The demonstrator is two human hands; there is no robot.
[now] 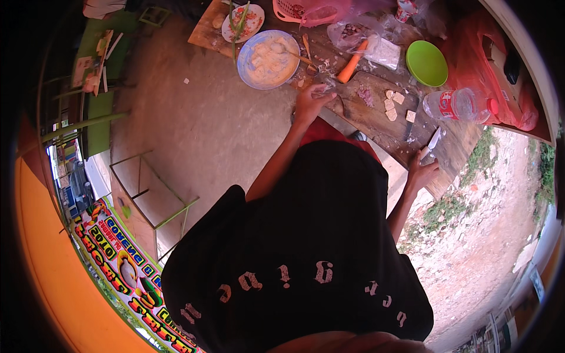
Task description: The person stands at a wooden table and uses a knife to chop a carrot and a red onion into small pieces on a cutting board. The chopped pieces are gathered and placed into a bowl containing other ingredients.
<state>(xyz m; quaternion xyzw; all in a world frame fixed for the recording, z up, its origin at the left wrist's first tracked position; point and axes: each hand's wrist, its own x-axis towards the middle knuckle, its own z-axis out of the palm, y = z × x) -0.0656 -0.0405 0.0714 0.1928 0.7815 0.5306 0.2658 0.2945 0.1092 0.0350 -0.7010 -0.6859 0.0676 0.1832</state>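
My left hand (312, 105) is at the near edge of the wooden table, beside the handle end of a wooden cutting board (375, 119). Its thumb and fingers are apart, close to a scrap of clear plastic (329, 84). On the board are chopped shallots (365, 96) and several pale cut pieces (390, 106), possibly tempeh. My right hand (421, 171) rests at the table's edge with its fingers spread. A knife (432, 141) lies just beyond it, blade pointing away; whether a fingertip touches the pale handle is unclear.
Beyond my left hand stands a bowl of batter (267, 57) with a spoon. A plate (229, 33), a carrot (351, 64), a green bowl (427, 64) and a plastic bottle (459, 106) lying on its side share the table (459, 145). A metal frame (154, 194) stands behind at left.
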